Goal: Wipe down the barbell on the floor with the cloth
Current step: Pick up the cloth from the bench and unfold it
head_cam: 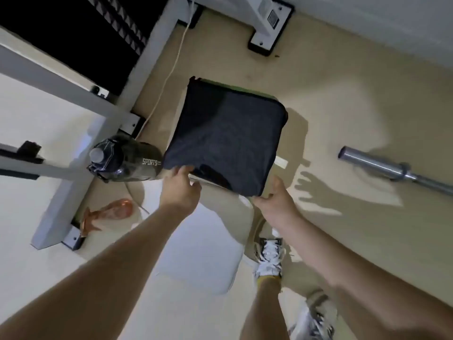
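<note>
A dark navy cloth is stretched out flat in the air in front of me, above the tan floor. My left hand pinches its near left corner. My right hand pinches its near right corner. The steel barbell lies on the floor at the right; its sleeve end points left and its shaft runs off the right edge. Both hands are well to the left of the barbell and apart from it.
A dark sports water bottle lies by the white rack's base at left. An orange spray bottle lies on the floor below it. A white cable trails past the rack. My shoes stand near the bottom centre.
</note>
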{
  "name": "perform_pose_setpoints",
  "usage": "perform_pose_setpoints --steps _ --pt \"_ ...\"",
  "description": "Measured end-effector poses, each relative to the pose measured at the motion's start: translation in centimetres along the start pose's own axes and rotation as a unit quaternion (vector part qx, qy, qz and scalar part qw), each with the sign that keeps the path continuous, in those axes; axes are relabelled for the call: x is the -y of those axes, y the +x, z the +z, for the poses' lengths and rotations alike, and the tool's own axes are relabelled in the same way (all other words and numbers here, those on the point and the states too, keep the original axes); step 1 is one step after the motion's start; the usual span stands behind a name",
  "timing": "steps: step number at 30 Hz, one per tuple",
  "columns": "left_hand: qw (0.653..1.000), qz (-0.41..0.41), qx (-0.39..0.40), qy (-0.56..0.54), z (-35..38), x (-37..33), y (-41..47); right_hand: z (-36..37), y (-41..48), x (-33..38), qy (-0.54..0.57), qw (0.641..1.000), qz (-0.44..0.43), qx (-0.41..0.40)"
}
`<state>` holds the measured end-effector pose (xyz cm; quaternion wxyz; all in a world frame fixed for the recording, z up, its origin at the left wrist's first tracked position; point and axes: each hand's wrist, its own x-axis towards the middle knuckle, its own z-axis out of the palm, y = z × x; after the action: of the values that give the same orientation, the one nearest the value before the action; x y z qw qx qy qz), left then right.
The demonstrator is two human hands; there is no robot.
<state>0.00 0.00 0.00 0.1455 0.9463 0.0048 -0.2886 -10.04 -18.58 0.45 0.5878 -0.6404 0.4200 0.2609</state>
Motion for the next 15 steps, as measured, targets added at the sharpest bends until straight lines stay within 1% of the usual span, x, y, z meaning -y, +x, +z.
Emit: perform_pose_setpoints --steps 2,4,6,8,10,13,14,15 --pt "0.999 -0.008 -0.036 0.011 0.3 0.2 2.7 0.5 2.3 0.0 0.009 1.0 -0.015 0.005" --pt "0.997 -0.059 -0.047 0.02 0.4 0.1 4.7 1.0 4.4 -0.4 -0.016 1.0 -0.003 -0.012" --pt "0.993 -0.091 -0.067 0.03 1.0 -0.5 5.4 1.2 5.7 -1.1 -0.065 0.996 0.002 -0.054" --pt "0.989 -0.114 -0.099 -0.007 0.8 -0.8 5.2 0.8 5.8 -1.5 -0.078 0.992 -0.018 -0.096" --pt "0.983 -0.146 -0.111 -0.03 0.0 -0.4 5.5 0.4 5.3 -1.4 -0.035 0.996 -0.036 -0.08" --pt "0.986 -0.146 -0.074 0.035 -1.5 -1.5 6.1 -1.4 3.2 -0.4 0.044 0.996 -0.055 -0.048" --pt "0.987 -0.144 -0.074 0.021 -2.1 -2.4 6.0 -2.5 2.5 0.0 0.059 0.995 -0.064 -0.049" --pt "0.987 -0.141 -0.07 -0.023 -2.9 -3.4 5.6 -3.7 1.6 0.6 0.07 0.993 -0.072 -0.057"
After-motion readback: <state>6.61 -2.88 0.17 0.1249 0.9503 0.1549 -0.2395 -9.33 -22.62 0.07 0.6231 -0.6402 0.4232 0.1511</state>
